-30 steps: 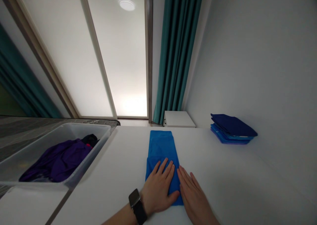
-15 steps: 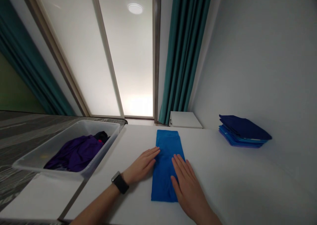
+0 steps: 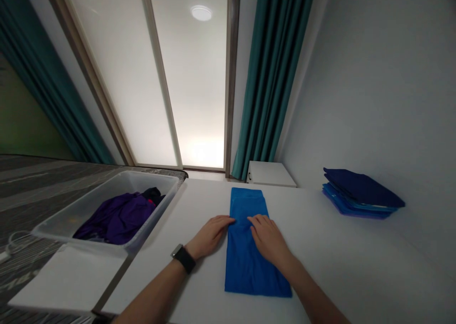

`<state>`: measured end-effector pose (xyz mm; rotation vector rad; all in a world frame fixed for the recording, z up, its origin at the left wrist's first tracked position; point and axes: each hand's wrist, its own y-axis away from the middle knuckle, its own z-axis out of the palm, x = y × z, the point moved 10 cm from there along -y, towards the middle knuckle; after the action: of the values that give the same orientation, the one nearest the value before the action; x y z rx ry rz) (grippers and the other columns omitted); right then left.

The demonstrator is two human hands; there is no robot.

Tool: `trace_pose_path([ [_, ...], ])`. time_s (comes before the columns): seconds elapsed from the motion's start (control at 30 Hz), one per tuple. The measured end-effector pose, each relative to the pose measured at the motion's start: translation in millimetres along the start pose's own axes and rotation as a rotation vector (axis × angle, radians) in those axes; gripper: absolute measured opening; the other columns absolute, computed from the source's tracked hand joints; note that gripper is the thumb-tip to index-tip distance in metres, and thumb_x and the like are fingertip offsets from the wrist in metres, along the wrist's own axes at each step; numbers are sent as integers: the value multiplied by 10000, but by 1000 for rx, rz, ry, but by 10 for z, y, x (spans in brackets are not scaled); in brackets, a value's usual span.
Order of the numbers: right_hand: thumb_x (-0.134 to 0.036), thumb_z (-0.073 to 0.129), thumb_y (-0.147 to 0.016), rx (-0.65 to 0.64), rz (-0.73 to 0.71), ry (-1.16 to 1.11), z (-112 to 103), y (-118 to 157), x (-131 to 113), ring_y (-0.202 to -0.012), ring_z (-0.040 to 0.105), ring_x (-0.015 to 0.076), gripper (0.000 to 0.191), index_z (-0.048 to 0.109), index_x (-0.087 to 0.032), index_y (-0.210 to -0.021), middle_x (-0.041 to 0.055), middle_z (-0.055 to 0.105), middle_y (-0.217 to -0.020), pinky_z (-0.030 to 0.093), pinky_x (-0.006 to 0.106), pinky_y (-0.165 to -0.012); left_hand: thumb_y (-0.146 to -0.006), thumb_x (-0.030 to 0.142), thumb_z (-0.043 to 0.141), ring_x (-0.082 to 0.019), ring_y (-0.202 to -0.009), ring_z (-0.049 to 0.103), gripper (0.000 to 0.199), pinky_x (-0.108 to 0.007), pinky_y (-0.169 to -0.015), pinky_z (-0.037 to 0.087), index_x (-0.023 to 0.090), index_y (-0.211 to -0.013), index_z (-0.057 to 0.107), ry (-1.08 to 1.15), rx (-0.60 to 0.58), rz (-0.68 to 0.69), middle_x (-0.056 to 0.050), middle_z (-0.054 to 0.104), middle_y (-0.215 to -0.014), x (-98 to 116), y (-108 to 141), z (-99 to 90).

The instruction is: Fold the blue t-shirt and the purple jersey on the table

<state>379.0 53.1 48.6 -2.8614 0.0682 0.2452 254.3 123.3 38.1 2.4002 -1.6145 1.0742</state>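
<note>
Cloth (image 3: 254, 267): folded blue strip, lying lengthwise on the white surface (image 3: 352, 271)
Left grip (image 3: 210, 237): flat and open, fingertips touching the cloth's left edge
Right grip (image 3: 269, 238): flat and open, resting on the cloth

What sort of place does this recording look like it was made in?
Probably a room in a home, perhaps a bedroom or laundry space. Teal floor-length curtains hang beside a frosted glass sliding door, and a clear plastic bin of purple fabric sits near a stack of folded blue cloth.
</note>
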Motion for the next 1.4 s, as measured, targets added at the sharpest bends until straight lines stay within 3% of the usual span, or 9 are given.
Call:
trace_pose_path([
  [0.27,-277,438,-948,58,69,53,121,-41,205,-959,515,240,216,631,-205,-1012,78,601,-983,369,364,-834,-938,127,353,-207,-1125,559,411,-364,-998,426,226,-1249,603,-135,-38,-35,-69,640,-1224,-61,-88,-27],
  [0.4,-305,456,-940,75,99,66,129,-26,255,-918,509,237,178,601,-207,-908,67,587,-941,352,363,-800,-924,143,364,-201,-992,604,401,-328,-908,451,227,-1216,627,-154,-53,-100,-54,694,-1062,-143,-265,-79],
  [0.57,-295,456,-934,70,101,15,162,-40,299,-902,507,225,152,572,-210,-884,56,572,-929,348,348,-784,-889,187,437,-202,-850,643,347,-309,-829,455,196,-1164,649,-79,80,-373,-49,721,-890,-604,-572,-108],
  [0.73,-260,443,-933,75,107,-21,174,-37,324,-921,510,221,144,578,-212,-922,56,569,-937,353,345,-806,-878,170,399,-183,-767,658,356,-265,-722,466,118,-1098,675,-16,60,-493,-69,729,-814,-994,-964,-58],
  [0.97,-224,445,-925,96,122,-19,119,-21,303,-913,522,214,139,583,-225,-913,50,585,-939,356,334,-796,-803,275,548,-173,-645,616,221,-248,-642,447,147,-741,716,49,-104,-499,-26,676,-634,-1158,-1266,49],
  [1.23,-220,465,-919,100,130,-13,95,-19,317,-924,525,217,125,590,-231,-924,49,592,-953,352,339,-806,-721,271,630,-128,-535,546,141,-220,-535,427,142,-714,686,142,-229,-506,0,628,-598,-1253,-1318,186],
  [1.4,-208,466,-916,101,131,-23,107,-17,330,-924,522,215,122,586,-231,-921,47,589,-950,354,336,-808,-722,245,631,-137,-593,565,118,-225,-582,451,142,-735,688,152,-210,-462,-6,635,-626,-1246,-1381,179],
])
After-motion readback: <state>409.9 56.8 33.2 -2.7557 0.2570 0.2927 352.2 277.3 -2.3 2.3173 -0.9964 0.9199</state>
